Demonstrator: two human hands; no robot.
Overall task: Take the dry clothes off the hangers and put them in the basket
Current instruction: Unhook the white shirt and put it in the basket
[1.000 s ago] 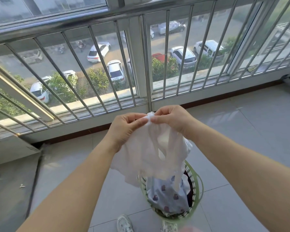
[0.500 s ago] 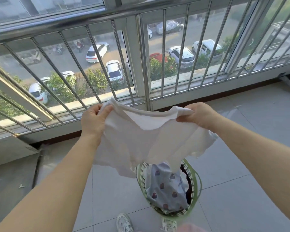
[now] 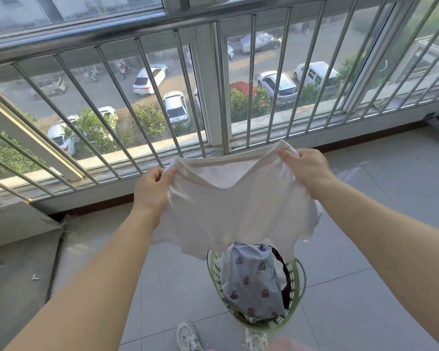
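A white T-shirt [image 3: 236, 211] is stretched out in front of me, above the basket. My left hand [image 3: 151, 191] grips its left shoulder, and my right hand [image 3: 306, 168] grips its right shoulder. Below the shirt's hem stands a green plastic laundry basket [image 3: 295, 287] on the tiled floor. A pale blue garment with dark red prints [image 3: 254, 282] lies on top of other clothes inside it. No hanger is in view.
A metal railing [image 3: 162, 97] with vertical bars runs across in front of the windows, close behind the shirt. Grey floor tiles [image 3: 378, 249] spread to the right. My white sneakers [image 3: 188, 336] show at the bottom edge beside the basket.
My hands moved apart from a joint pinch at the middle, spreading the white T-shirt wide by its shoulders. The shirt now hangs flat over the basket.
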